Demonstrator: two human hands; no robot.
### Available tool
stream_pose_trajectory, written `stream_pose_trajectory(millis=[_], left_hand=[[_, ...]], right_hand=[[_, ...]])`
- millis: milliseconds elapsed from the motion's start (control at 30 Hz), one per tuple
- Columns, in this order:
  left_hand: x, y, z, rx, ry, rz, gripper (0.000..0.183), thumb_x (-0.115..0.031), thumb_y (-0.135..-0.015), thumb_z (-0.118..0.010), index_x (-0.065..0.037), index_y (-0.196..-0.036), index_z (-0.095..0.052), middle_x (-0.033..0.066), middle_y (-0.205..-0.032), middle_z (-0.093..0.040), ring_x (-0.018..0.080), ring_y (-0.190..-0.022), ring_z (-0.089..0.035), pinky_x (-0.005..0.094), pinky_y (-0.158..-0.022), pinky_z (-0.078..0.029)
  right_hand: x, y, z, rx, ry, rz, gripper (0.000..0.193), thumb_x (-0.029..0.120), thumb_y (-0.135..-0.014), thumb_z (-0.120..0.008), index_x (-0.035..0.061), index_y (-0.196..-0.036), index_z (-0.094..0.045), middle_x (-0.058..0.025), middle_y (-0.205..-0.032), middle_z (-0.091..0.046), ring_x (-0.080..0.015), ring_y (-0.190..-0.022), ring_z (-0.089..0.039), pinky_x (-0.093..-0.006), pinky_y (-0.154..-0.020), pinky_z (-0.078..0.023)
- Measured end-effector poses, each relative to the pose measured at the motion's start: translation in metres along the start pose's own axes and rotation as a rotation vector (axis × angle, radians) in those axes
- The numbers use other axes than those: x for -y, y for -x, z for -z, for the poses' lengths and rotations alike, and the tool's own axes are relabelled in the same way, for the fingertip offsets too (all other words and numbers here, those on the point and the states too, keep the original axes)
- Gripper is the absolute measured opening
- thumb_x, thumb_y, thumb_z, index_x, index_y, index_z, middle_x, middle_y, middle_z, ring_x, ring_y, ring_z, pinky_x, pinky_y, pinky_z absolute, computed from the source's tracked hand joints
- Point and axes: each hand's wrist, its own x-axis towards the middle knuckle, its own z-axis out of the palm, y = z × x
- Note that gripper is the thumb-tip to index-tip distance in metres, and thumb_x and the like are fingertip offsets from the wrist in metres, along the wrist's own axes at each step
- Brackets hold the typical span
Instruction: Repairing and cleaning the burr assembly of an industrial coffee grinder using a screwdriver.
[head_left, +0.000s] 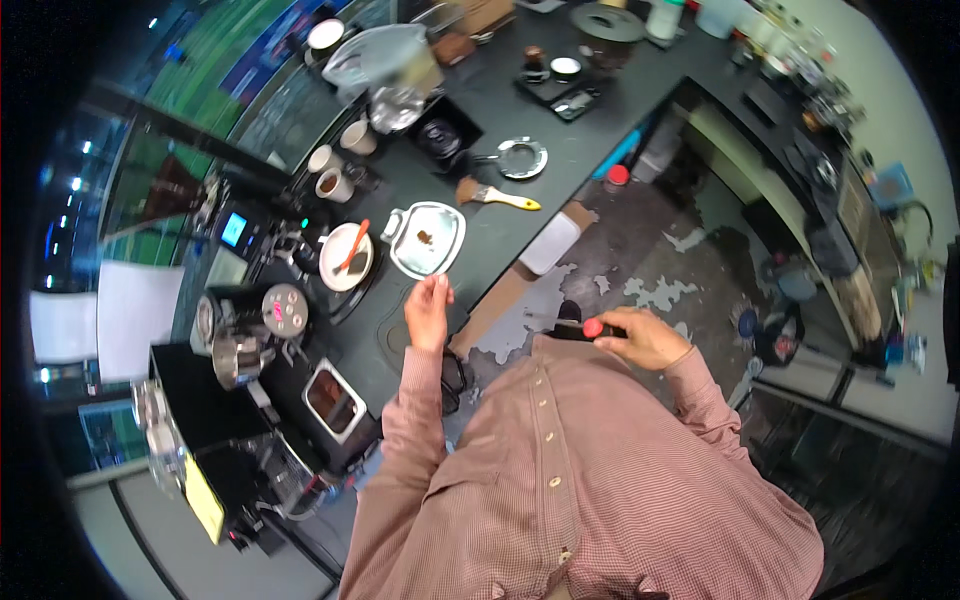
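Observation:
My right hand [648, 338] is closed round a screwdriver [578, 330] with a red and black handle, in front of my shirt. Its thin shaft points left. My left hand [428, 312] has its fingers pinched together by the near rim of a shiny silver tray [411, 257]; whether it touches the rim or pinches something small I cannot tell. A little heap of brown grounds [425, 238] lies on the tray. Left of it stands a white bowl [337, 262] with an orange-handled tool [358, 243] in it. Beyond the tray lies a brush [497, 196] with a pale yellow handle.
Farther back are a round metal dish [521, 157], a black square container [440, 133] and paper cups [334, 185]. A coffee machine [240, 235] and a steel bin of brown grounds [334, 400] stand left. The counter edge [500, 282] runs diagonally; below it lies a white box [550, 245].

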Motion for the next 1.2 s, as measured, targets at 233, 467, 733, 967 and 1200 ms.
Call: stream_pose_trajectory(millis=[233, 467, 733, 967, 1200], left_hand=[[-0.012, 0.084, -0.043, 0.299, 0.28, 0.208, 0.016, -0.022, -0.108, -0.062, -0.006, -0.107, -0.062, 0.0001, -0.089, -0.064, 0.0062, -0.076, -0.057, 0.0214, -0.068, -0.045], [0.031, 0.197, -0.092, 0.265, 0.514, 0.546, 0.013, -0.019, -0.105, -0.067, -0.006, -0.107, -0.067, 0.0001, -0.095, -0.066, 0.0069, -0.084, -0.058, 0.0213, -0.072, -0.049], [0.023, 0.252, -0.216, 0.49, 0.309, 0.574, 0.032, -0.017, -0.105, -0.066, 0.002, -0.13, -0.066, 0.0026, -0.108, -0.07, 0.0074, -0.091, -0.064, 0.0208, -0.085, -0.055], [-0.052, 0.271, -0.399, 0.544, 0.358, 0.509, 0.036, -0.016, -0.104, -0.067, 0.004, -0.134, -0.064, 0.0073, -0.112, -0.073, 0.0105, -0.097, -0.068, 0.0246, -0.087, -0.057], [-0.094, 0.267, -0.485, 0.697, 0.238, 0.347, 0.032, -0.012, -0.103, -0.067, 0.002, -0.132, -0.064, 0.0097, -0.105, -0.074, 0.0141, -0.096, -0.071, 0.0283, -0.088, -0.059]], right_hand=[[-0.016, 0.087, -0.09, 0.009, -0.104, -0.003, 0.037, 0.035, -0.1, -0.065, 0.0044, -0.121, -0.064, -0.0207, -0.107, -0.068, -0.0421, -0.106, -0.065, -0.0484, -0.09, -0.051], [-0.052, 0.2, -0.122, -0.12, -0.177, -0.177, 0.042, 0.037, -0.099, -0.067, 0.0051, -0.126, -0.065, -0.023, -0.109, -0.069, -0.0414, -0.102, -0.066, -0.0449, -0.088, -0.052], [-0.118, 0.302, -0.033, -0.422, -0.193, -0.34, 0.038, 0.032, -0.099, -0.066, 0.0021, -0.121, -0.066, -0.0194, -0.097, -0.067, -0.0375, -0.094, -0.067, -0.0425, -0.083, -0.051], [-0.21, 0.405, 0.033, -0.515, -0.237, -0.455, 0.033, 0.028, -0.096, -0.071, 0.0032, -0.118, -0.069, -0.0186, -0.098, -0.07, -0.0361, -0.093, -0.069, -0.0411, -0.083, -0.053], [-0.276, 0.415, 0.13, -0.555, -0.262, -0.489, 0.033, 0.028, -0.096, -0.071, 0.0024, -0.117, -0.069, -0.0179, -0.101, -0.071, -0.0367, -0.096, -0.069, -0.0411, -0.085, -0.053]])
